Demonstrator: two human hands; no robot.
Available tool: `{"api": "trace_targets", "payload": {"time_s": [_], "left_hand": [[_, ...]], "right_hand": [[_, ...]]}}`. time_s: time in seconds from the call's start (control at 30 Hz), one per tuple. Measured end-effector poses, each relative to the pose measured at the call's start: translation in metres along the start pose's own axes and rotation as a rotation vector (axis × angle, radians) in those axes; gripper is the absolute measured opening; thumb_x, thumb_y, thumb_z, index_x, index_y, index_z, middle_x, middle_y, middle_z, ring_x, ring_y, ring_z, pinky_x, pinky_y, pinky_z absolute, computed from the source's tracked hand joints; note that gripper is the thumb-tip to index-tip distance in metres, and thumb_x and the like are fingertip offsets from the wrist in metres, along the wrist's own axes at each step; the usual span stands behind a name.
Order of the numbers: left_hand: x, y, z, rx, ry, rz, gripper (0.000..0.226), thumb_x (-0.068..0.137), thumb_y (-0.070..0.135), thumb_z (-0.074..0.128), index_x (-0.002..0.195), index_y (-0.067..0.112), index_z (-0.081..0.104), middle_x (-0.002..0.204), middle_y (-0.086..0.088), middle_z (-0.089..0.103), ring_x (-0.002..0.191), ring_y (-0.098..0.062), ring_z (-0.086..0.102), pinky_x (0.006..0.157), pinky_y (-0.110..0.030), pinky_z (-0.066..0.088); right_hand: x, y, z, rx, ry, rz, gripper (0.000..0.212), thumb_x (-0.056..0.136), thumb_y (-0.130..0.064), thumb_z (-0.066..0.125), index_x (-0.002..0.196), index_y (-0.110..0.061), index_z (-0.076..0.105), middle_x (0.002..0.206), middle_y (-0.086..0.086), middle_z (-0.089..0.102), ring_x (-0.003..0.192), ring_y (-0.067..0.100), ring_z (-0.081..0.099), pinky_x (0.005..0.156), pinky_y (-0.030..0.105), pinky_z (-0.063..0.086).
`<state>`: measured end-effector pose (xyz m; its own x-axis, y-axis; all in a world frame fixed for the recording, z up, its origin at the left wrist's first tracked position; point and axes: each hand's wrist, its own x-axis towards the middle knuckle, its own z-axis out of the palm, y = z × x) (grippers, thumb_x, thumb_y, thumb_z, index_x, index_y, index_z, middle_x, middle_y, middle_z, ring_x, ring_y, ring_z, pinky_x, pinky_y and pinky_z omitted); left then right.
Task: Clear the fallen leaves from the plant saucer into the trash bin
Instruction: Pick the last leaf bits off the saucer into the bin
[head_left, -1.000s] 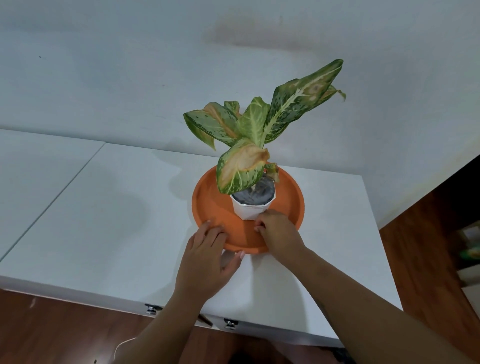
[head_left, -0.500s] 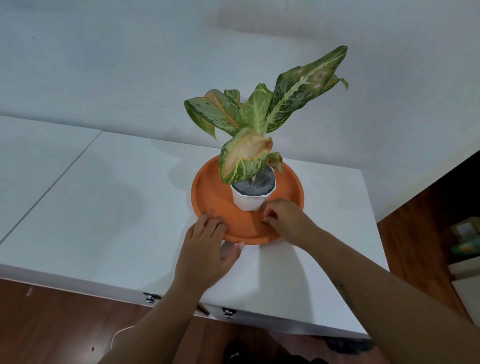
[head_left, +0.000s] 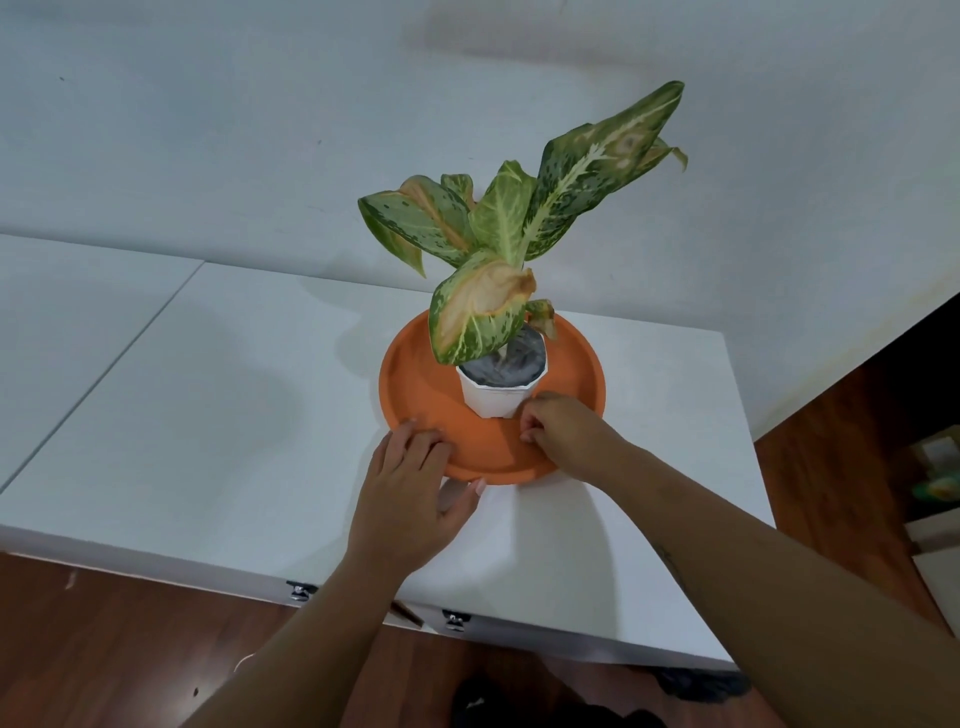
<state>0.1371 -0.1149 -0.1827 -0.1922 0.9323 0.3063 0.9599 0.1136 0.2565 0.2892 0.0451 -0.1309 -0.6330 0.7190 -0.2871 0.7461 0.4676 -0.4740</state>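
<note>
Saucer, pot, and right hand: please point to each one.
saucer (head_left: 415, 384), head view, bare orange floor left of the pot.
pot (head_left: 493, 402), head view, white front wall.
right hand (head_left: 563, 431), head view, back of the hand.

Saucer (head_left: 415, 384) on worktop (head_left: 208, 415), near back wall (head_left: 260, 130). Pot (head_left: 493, 400) standing in saucer. Left hand (head_left: 410, 493) on saucer's front rim; right hand (head_left: 566, 431) inside, just before pot.

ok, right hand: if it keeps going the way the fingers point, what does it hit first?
The right hand, fingers curled over the orange saucer, points left and slightly away. First contact would likely be the base of the white pot, right beside the fingertips. Depth is unclear; it may already be touching.
</note>
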Motion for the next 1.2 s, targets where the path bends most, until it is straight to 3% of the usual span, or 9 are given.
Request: {"api": "trace_targets", "payload": {"time_s": [0.07,0.17,0.27,0.47,0.63,0.73,0.8,1.03,1.2], "left_hand": [[0.0,0.001,-0.002,-0.061,0.007,-0.034,0.052,0.09,0.059,0.044,0.117,0.017,0.06,0.14,-0.005,0.051,0.141,-0.026,0.031,0.11,-0.038,0.036],[0.012,0.0,-0.007,-0.32,0.061,-0.349,0.063,0.091,0.051,0.046,0.14,0.014,0.037,0.16,-0.011,0.017,0.149,-0.027,0.01,0.112,-0.037,0.021],[0.032,-0.006,-0.006,-0.56,-0.017,-0.561,0.074,0.091,0.035,0.046,0.151,0.017,0.007,0.161,-0.01,0.015,0.146,-0.029,0.022,0.116,-0.043,0.028],[0.042,0.005,0.005,-0.288,-0.117,-0.51,0.071,0.092,0.02,0.042,0.151,0.004,0.007,0.16,-0.017,0.009,0.147,-0.035,0.014,0.12,-0.049,0.015],[0.047,0.019,0.006,-0.154,0.004,-0.362,0.065,0.084,0.035,0.041,0.139,0.001,0.038,0.15,-0.019,0.037,0.141,-0.037,0.029,0.116,-0.051,0.027],[0.034,0.043,0.011,-0.023,-0.044,-0.251,0.054,0.088,0.043,0.042,0.125,0.004,0.054,0.142,-0.015,0.05,0.137,-0.038,0.036,0.112,-0.059,0.028],[0.026,0.066,0.011,0.04,-0.062,-0.162,0.052,0.09,0.047,0.041,0.115,0.008,0.062,0.133,-0.012,0.059,0.132,-0.037,0.042,0.113,-0.061,0.024],[0.029,0.198,0.031,-0.068,-0.137,0.041,0.049,0.09,0.05,0.042,0.122,0.017,0.06,0.131,-0.001,0.061,0.128,-0.024,0.049,0.113,-0.047,0.033],[0.042,0.304,0.077,-0.156,-0.335,0.108,0.051,0.093,0.047,0.042,0.14,0.026,0.043,0.152,0.007,0.039,0.144,-0.015,0.029,0.115,-0.025,0.01]], "right_hand": [[-0.002,-0.002,0.0,-0.06,-0.024,-0.005,0.019,0.092,-0.007,0.048,0.104,-0.006,0.063,0.109,0.013,0.063,0.1,0.029,0.059,0.081,0.032,0.045],[-0.007,0.004,0.0,-0.064,0.001,-0.008,0.02,0.093,-0.009,0.047,0.106,-0.009,0.062,0.109,0.014,0.063,0.102,0.031,0.06,0.087,0.04,0.05],[-0.014,0.011,0.001,-0.062,0.016,0.004,0.02,0.093,-0.01,0.047,0.106,-0.011,0.062,0.109,0.013,0.063,0.101,0.031,0.06,0.088,0.042,0.05],[-0.031,0.02,-0.004,0.164,0.17,0.016,0.017,0.093,-0.007,0.047,0.098,-0.007,0.064,0.102,0.009,0.065,0.09,0.021,0.056,0.078,0.029,0.042],[-0.05,0.044,-0.016,0.481,0.426,0.086,0.01,0.092,-0.008,0.055,0.089,-0.01,0.064,0.087,-0.004,0.064,0.079,0.009,0.056,0.07,0.016,0.042],[-0.063,0.064,-0.024,0.626,0.457,0.134,0.01,0.093,-0.012,0.055,0.087,-0.015,0.062,0.084,-0.008,0.063,0.076,0.0,0.055,0.065,0.008,0.04],[-0.072,0.078,-0.028,0.665,0.446,0.151,0.01,0.094,-0.017,0.055,0.086,-0.015,0.061,0.082,-0.008,0.062,0.073,0.003,0.055,0.063,0.012,0.04],[-0.105,0.157,-0.047,0.736,0.466,0.236,0.012,0.095,-0.019,0.053,0.093,-0.012,0.063,0.089,-0.004,0.064,0.079,0.01,0.057,0.067,0.018,0.043],[-0.148,0.25,-0.062,0.717,0.498,0.308,0.009,0.095,-0.019,0.056,0.087,-0.018,0.061,0.078,-0.011,0.059,0.072,0.003,0.054,0.061,0.016,0.038]]}}
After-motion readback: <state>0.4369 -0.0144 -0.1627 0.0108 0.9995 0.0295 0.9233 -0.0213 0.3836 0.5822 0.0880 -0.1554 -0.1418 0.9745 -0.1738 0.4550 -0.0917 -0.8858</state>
